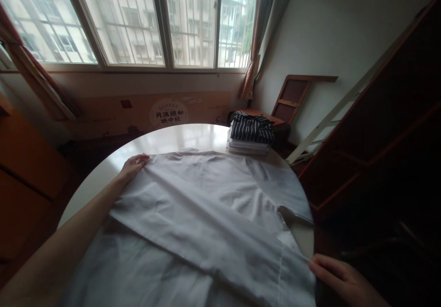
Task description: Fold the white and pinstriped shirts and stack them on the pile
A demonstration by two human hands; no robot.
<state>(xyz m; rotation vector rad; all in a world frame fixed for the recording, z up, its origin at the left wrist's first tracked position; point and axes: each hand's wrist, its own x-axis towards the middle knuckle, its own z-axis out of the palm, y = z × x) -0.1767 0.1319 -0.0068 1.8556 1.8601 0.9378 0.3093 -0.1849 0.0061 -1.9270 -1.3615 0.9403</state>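
Observation:
A white shirt lies spread over a round white table, with one sleeve folded across it from upper left to lower right. At the shirt's far left corner, my left hand pinches the cloth near the shoulder. My right hand grips the end of the sleeve at the table's right edge, fingers closed on the cuff. The cloth looks stretched between both hands. The near part of the shirt runs out of the bottom of the view.
A stack of folded clothes, a black striped one on top of white ones, stands at the table's far edge. Behind it is a wooden chair. A ladder leans at the right. Windows and curtains line the back.

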